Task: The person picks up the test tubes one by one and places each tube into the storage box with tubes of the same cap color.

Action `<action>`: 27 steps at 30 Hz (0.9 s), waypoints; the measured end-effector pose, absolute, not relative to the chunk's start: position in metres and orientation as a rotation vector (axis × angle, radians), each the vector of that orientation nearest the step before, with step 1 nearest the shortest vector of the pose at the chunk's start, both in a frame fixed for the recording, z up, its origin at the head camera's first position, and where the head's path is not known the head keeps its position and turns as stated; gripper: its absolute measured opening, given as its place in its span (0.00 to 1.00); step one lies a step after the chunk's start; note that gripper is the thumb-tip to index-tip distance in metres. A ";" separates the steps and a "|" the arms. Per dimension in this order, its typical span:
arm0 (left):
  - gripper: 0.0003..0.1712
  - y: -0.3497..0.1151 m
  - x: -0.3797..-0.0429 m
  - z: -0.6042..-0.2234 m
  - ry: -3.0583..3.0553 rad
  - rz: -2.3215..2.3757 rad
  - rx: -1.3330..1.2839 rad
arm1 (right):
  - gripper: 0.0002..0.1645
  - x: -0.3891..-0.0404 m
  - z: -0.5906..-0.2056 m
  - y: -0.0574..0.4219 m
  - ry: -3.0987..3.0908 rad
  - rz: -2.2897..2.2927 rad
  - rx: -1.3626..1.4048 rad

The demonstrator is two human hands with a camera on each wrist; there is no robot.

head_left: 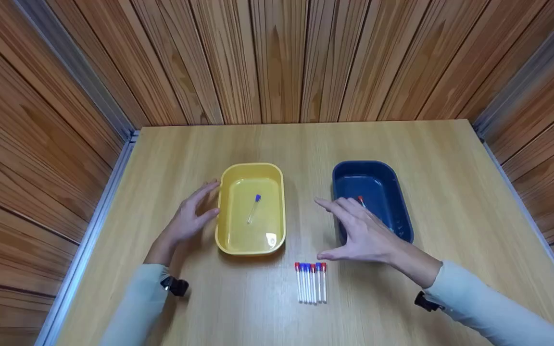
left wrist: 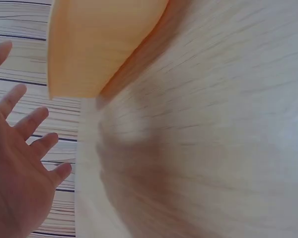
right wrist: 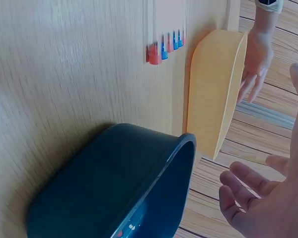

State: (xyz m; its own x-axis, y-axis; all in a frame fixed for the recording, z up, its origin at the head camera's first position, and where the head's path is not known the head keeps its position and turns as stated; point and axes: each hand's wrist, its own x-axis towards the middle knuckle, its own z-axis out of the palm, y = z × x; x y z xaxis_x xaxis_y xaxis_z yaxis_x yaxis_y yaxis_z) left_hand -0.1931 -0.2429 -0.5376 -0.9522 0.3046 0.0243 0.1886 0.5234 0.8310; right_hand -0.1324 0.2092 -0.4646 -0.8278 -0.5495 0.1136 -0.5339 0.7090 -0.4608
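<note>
- Wood-plank walls (head_left: 277,62) rise behind the far edge of a pale wooden table (head_left: 306,144), with a metal rail (head_left: 98,216) along its left edge.
- A yellow tray (head_left: 281,206) stands towards the table's left edge; inside lies a blue-capped tube (head_left: 253,211), cap towards the far edge.
- A dark blue tray (head_left: 371,166) stands nearer the right edge, a red-capped tube (head_left: 361,201) partly visible in it.
- A row of tubes (head_left: 311,283) with red and blue caps lies nearer the near edge than both trays, caps towards the far edge.
- The left hand (head_left: 188,218) is at the yellow tray's left rim, grip wide; contact cannot be told.
- The right hand (head_left: 361,235) hovers over the blue tray's near-left corner, grip wide and empty.
</note>
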 end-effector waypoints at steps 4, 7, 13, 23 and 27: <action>0.40 -0.238 -0.191 -0.543 2.619 1.409 0.435 | 0.69 -0.126 -0.465 0.210 2.889 -0.714 -0.924; 0.40 -0.236 -0.190 -0.547 2.613 1.409 0.428 | 0.71 -0.122 -0.466 0.211 2.887 -0.689 -0.944; 0.41 -0.235 -0.191 -0.552 2.591 1.441 0.435 | 0.72 -0.116 -0.469 0.210 2.851 -0.705 -0.935; 0.45 -0.237 -0.191 -0.558 2.474 1.426 0.383 | 0.71 -0.108 -0.473 0.206 2.796 -0.695 -0.895; 0.46 -0.239 -0.190 -0.557 2.461 1.408 0.401 | 0.72 -0.105 -0.476 0.205 2.796 -0.711 -0.913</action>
State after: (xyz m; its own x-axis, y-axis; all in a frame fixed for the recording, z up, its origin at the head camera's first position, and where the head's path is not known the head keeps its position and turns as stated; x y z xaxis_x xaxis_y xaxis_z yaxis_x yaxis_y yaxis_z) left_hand -0.1903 -0.2389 -0.5567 -0.9233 0.3707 -0.1008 0.1009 0.4872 0.8674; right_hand -0.1048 0.2050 -0.4759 -0.8118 -0.5829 0.0349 -0.5287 0.7083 -0.4677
